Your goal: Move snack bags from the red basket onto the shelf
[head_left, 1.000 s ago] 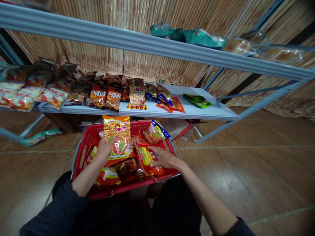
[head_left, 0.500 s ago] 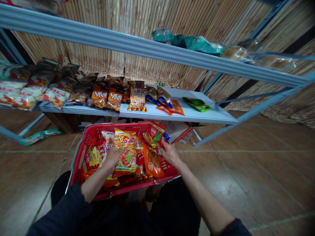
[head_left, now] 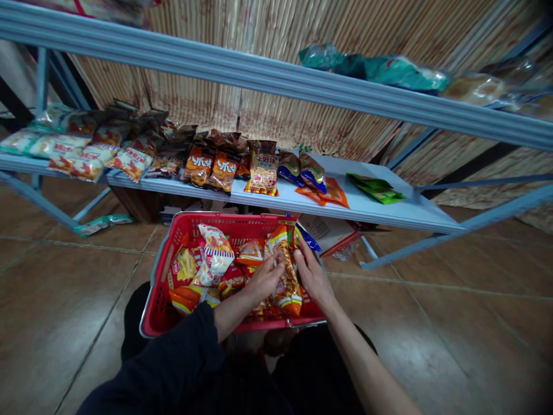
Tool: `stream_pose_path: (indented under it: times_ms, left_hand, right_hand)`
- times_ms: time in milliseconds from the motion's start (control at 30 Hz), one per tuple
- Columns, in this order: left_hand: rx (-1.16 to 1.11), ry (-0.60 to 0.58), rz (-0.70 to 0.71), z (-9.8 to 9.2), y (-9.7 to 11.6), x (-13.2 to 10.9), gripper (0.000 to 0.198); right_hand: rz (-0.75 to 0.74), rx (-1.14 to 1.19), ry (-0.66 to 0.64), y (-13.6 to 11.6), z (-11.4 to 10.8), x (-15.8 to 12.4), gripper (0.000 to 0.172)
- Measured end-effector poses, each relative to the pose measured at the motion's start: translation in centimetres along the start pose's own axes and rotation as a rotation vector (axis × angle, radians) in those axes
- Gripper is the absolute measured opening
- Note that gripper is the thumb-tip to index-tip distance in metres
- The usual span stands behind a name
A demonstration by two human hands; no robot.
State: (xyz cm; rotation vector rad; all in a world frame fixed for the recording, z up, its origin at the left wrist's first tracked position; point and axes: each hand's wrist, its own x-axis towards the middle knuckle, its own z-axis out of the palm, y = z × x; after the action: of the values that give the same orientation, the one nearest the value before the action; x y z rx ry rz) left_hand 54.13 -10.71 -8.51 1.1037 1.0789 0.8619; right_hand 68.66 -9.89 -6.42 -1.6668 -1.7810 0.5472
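A red plastic shopping basket (head_left: 242,219) full of snack bags rests in front of my knees. My left hand (head_left: 264,281) grips an orange and yellow snack bag (head_left: 288,288), which stands tilted at the basket's right side. My right hand (head_left: 313,275) is closed at the same end, by a red and green snack bag (head_left: 292,229) that is mostly hidden behind the orange one. In the basket's left part lie a white and red snack bag (head_left: 216,259), a red bag with a yellow picture (head_left: 185,266) and several orange packets.
A grey-blue shelf (head_left: 371,210) runs just beyond the basket, with rows of snack bags (head_left: 211,167) and a green packet (head_left: 375,187). An upper shelf beam (head_left: 259,78) crosses above. Below are a carton (head_left: 319,227) and a teal packet (head_left: 101,223) on the tiled floor.
My left hand has carried the orange and yellow bag from the basket's middle to its right side, beside my right hand. The white and red bag is now uncovered. The view has shifted left.
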Motion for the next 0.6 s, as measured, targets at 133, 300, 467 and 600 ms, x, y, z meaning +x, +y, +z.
stream_pose_path:
  times_ms: [133, 300, 467, 600]
  left_hand:
    - [0.253, -0.069, 0.061, -2.3, -0.1, -1.1, 0.037]
    - [0.601, 0.382, 0.246, -8.6, 1.6, -1.7, 0.028]
    - [0.558, 0.336, 0.209, -9.1, 2.3, -1.1, 0.030]
    - [0.816, 0.206, 0.156, -6.7, 1.5, -1.8, 0.047]
  right_hand:
    - [-0.037, -0.149, -0.231, 0.0, 0.6, -1.0, 0.071]
    - [-0.005, -0.374, -0.264, -1.4, 2.2, -1.9, 0.066]
    - [-0.101, -0.362, -0.304, -3.7, 4.8, -2.2, 0.071]
    - [-0.273, -0.191, -0.444, -3.4, 4.3, -0.8, 0.062]
